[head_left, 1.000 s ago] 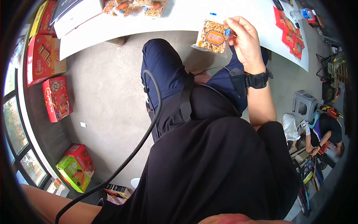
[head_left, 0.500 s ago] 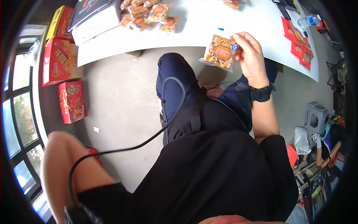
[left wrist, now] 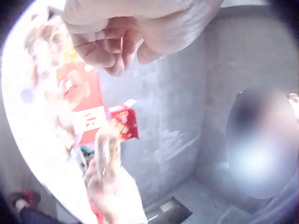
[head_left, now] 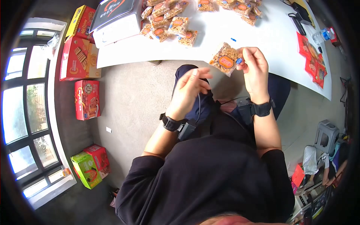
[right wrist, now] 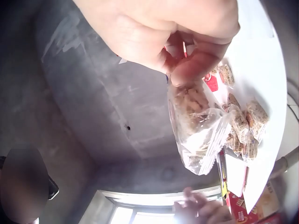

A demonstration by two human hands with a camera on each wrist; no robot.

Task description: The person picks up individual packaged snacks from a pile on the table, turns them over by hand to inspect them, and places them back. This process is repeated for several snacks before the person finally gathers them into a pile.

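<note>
My right hand (head_left: 256, 73) pinches a clear snack packet (head_left: 225, 60) by its right edge, held up at the table's near edge. The right wrist view shows thumb and finger of the right hand (right wrist: 173, 37) on the packet (right wrist: 194, 126), its crimped end hanging free. To the packet's left, apart from it, my left hand (head_left: 187, 92) is raised over the lap with fingers loosely bent and nothing in them. In the left wrist view the left hand (left wrist: 145, 28) is likewise empty, and the packet (left wrist: 108, 149) shows blurred below it.
Similar packets (head_left: 178, 25) lie in groups on the white table (head_left: 258, 39), beside a box with a black top (head_left: 114, 15). A blue strip (head_left: 233, 39), red packages (head_left: 311, 56) and a bottle (head_left: 323, 35) are also there. Snack boxes (head_left: 87, 99) stand on the left. Another person is at lower right.
My left hand has come from the lower left up near the packet. The right hand keeps its pinch while the packet has tilted. The head view has shifted, showing more of the table.
</note>
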